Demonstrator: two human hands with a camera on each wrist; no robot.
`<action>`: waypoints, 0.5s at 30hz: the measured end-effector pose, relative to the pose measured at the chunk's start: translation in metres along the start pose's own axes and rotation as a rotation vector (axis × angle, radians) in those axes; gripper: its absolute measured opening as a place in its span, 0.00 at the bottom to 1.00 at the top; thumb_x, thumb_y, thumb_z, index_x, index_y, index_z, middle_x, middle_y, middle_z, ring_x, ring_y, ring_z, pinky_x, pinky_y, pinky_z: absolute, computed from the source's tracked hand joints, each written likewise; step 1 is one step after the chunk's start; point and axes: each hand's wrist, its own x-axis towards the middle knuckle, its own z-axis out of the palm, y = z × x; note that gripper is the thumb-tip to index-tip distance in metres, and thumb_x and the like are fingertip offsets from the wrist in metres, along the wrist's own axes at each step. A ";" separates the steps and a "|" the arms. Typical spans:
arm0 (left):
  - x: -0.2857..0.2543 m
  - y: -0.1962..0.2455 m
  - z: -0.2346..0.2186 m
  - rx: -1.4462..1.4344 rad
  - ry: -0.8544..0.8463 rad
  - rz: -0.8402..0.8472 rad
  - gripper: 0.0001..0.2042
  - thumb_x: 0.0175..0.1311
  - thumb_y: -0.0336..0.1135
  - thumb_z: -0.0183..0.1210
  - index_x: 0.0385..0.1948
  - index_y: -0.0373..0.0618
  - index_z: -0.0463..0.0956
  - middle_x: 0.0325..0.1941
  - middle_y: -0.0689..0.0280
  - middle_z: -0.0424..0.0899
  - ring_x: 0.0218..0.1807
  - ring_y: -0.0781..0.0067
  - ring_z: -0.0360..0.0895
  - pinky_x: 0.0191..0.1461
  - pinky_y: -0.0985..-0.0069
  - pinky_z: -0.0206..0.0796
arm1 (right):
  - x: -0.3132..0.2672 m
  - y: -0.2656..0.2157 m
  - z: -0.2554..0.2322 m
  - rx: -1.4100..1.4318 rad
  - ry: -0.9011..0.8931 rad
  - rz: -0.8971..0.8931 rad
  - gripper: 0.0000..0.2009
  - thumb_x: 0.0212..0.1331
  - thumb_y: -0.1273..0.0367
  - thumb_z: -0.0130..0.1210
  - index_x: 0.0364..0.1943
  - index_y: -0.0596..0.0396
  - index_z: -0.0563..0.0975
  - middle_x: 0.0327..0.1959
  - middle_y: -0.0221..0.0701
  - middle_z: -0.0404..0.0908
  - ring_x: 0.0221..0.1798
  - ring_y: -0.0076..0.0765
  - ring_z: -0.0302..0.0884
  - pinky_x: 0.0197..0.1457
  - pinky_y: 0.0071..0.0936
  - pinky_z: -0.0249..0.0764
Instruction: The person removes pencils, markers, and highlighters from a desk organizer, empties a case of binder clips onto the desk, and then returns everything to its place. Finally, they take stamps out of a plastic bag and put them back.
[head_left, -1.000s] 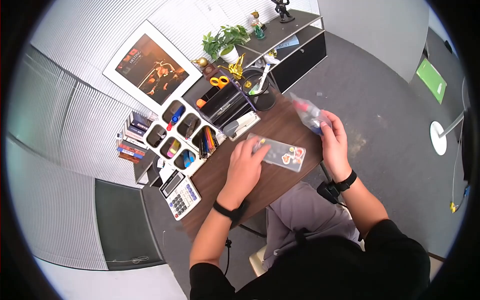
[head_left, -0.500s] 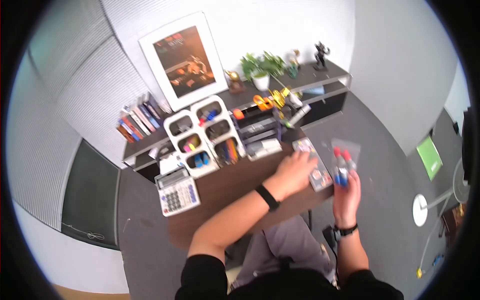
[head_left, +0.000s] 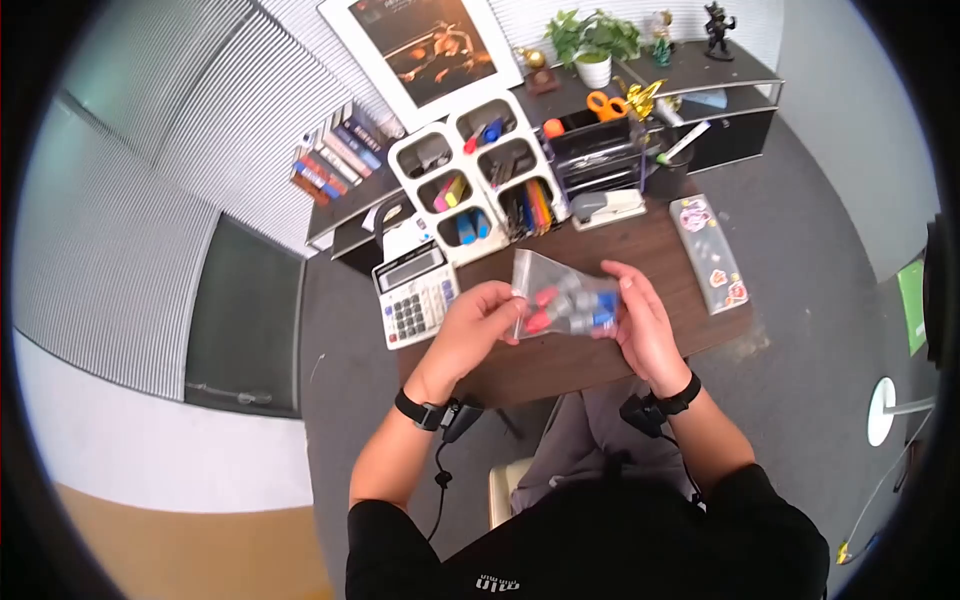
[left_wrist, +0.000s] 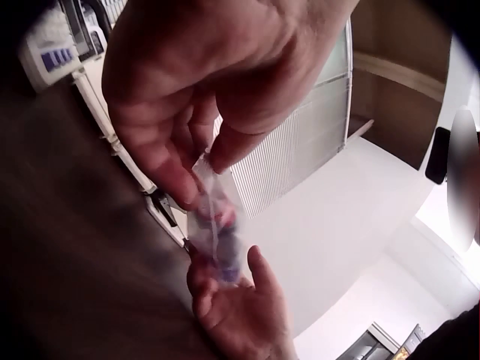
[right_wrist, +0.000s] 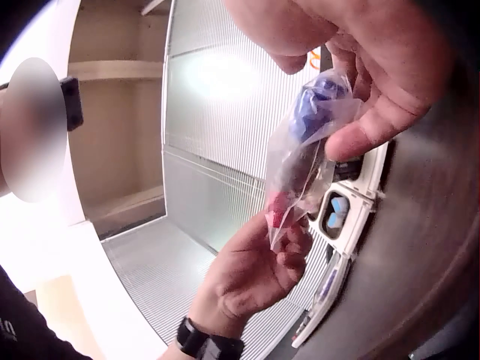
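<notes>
Since the ziplock bag (head_left: 560, 286) is held up over the desk (head_left: 625, 243), zip edge (head_left: 520, 272) pinched by thumb and fingers of the left hand (head_left: 470, 328), blue end (head_left: 604, 308) cupped in curled fingers of the right hand (head_left: 648, 332), it's best kept level so the tubes (head_left: 579, 321) don't slide around.

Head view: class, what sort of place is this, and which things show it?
Probably an office or study: the desk bears a calculator and what looks like a stapler.
</notes>
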 end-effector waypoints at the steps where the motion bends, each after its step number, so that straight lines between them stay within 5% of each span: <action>1: -0.005 -0.002 -0.007 0.000 0.056 -0.025 0.08 0.77 0.34 0.59 0.47 0.40 0.81 0.41 0.71 0.86 0.38 0.84 0.81 0.41 0.82 0.76 | 0.003 0.005 0.004 -0.048 0.028 -0.090 0.17 0.80 0.66 0.50 0.66 0.57 0.73 0.55 0.31 0.81 0.59 0.23 0.77 0.62 0.24 0.75; 5: -0.026 0.020 -0.021 -0.017 0.103 -0.066 0.07 0.77 0.32 0.59 0.46 0.39 0.81 0.39 0.70 0.86 0.37 0.84 0.80 0.41 0.83 0.75 | 0.001 0.023 -0.004 -0.410 0.010 -0.354 0.20 0.76 0.72 0.54 0.69 0.56 0.72 0.60 0.32 0.79 0.62 0.25 0.76 0.60 0.25 0.77; 10: -0.016 0.050 0.008 0.092 0.056 -0.122 0.06 0.74 0.33 0.61 0.41 0.41 0.80 0.34 0.72 0.84 0.32 0.85 0.79 0.35 0.85 0.72 | -0.008 0.015 -0.001 -0.472 -0.122 -0.202 0.11 0.74 0.72 0.58 0.56 0.58 0.80 0.43 0.25 0.86 0.45 0.18 0.81 0.49 0.19 0.78; 15: 0.013 0.011 0.054 0.333 -0.070 -0.099 0.10 0.71 0.39 0.65 0.35 0.42 0.80 0.30 0.72 0.83 0.28 0.86 0.75 0.30 0.84 0.66 | -0.005 0.015 0.000 -0.468 -0.095 -0.157 0.08 0.74 0.70 0.60 0.50 0.59 0.80 0.37 0.26 0.86 0.36 0.17 0.80 0.38 0.18 0.77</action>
